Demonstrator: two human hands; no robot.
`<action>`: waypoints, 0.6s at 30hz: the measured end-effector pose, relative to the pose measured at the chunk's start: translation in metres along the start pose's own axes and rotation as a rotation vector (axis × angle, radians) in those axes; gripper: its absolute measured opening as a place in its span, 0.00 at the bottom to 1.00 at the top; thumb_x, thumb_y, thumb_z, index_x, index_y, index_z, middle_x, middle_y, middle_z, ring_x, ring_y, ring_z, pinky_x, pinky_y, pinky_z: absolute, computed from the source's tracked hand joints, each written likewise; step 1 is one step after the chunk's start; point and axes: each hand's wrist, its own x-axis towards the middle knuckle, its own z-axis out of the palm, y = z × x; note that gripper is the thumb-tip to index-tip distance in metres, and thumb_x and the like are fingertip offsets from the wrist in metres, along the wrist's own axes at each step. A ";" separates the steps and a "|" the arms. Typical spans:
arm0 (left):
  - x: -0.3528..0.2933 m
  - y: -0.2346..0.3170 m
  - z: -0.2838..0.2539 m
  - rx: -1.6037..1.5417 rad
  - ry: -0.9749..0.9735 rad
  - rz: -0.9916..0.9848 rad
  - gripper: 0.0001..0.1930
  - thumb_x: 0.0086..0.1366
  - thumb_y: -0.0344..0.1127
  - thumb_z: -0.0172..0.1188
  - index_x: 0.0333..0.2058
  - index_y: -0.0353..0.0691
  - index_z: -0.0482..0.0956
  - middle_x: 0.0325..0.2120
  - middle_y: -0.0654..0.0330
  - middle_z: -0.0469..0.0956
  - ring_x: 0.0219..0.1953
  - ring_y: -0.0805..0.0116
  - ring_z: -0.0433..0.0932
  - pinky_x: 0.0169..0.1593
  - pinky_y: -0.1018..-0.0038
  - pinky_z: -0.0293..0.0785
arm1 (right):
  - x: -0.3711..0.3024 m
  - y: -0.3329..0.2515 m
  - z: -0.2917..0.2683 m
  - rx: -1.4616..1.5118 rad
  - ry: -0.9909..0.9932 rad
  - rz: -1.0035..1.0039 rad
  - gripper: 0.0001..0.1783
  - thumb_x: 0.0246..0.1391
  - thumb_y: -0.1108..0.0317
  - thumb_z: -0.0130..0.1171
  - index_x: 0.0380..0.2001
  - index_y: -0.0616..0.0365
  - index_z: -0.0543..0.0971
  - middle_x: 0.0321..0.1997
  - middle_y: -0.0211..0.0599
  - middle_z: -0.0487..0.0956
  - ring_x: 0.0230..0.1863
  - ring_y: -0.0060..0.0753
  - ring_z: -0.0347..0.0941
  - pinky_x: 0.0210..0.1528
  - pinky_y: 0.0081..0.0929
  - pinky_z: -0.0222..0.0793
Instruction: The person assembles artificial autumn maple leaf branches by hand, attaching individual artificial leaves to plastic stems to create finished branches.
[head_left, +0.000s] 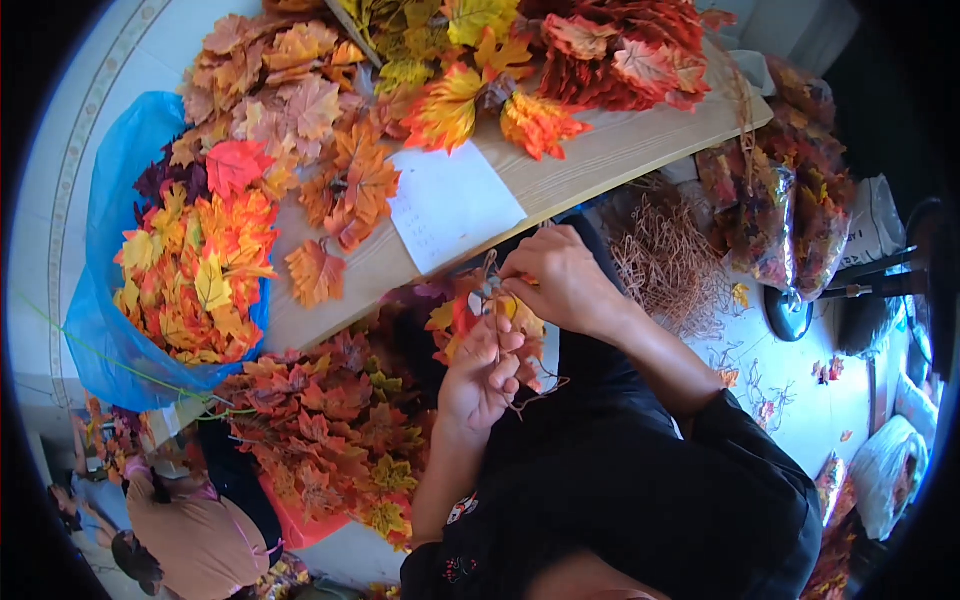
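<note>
My left hand (482, 375) is closed around a thin brown twig stem (520, 400) with orange and yellow fake maple leaves (452, 320) on it. My right hand (558, 275) pinches the top of the same twig near a small leaf, just below the edge of the wooden board (610, 150). Both hands meet over my lap, above my black clothing. The twig's lower end pokes out under my left hand.
Loose red, orange and yellow fake leaves (330, 150) cover the board, with a white paper sheet (452, 203) on it. A blue plastic bag (110, 300) of leaves sits at left. A bundle of brown twigs (665, 255) and clear bags of leaves (780, 220) lie right. Other people sit lower left.
</note>
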 end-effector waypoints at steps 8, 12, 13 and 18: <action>-0.013 -0.018 -0.054 -0.015 0.628 0.176 0.08 0.63 0.32 0.50 0.38 0.35 0.71 0.31 0.60 0.75 0.29 0.76 0.74 0.43 0.74 0.76 | 0.079 0.114 -0.120 -0.343 0.778 0.190 0.10 0.45 0.62 0.58 0.31 0.53 0.81 0.31 0.39 0.79 0.34 0.42 0.75 0.37 0.33 0.69; -0.014 -0.022 -0.082 0.026 0.438 0.166 0.09 0.64 0.34 0.49 0.39 0.36 0.72 0.33 0.60 0.76 0.32 0.74 0.75 0.48 0.72 0.72 | 0.106 0.162 -0.139 -0.535 0.650 0.239 0.12 0.44 0.56 0.58 0.30 0.49 0.81 0.30 0.38 0.79 0.36 0.42 0.74 0.39 0.36 0.68; -0.016 -0.024 -0.081 0.088 0.450 0.190 0.09 0.64 0.35 0.49 0.39 0.37 0.72 0.34 0.60 0.75 0.32 0.75 0.74 0.49 0.71 0.71 | 0.110 0.171 -0.137 -0.518 0.587 0.265 0.13 0.44 0.54 0.58 0.30 0.48 0.81 0.30 0.37 0.79 0.36 0.42 0.74 0.39 0.36 0.69; -0.019 -0.019 -0.042 0.314 0.702 0.250 0.12 0.64 0.38 0.49 0.44 0.41 0.71 0.34 0.63 0.75 0.32 0.77 0.74 0.47 0.72 0.70 | 0.118 0.176 -0.135 -0.492 0.635 0.313 0.18 0.46 0.50 0.56 0.34 0.50 0.79 0.32 0.40 0.79 0.36 0.42 0.75 0.38 0.32 0.69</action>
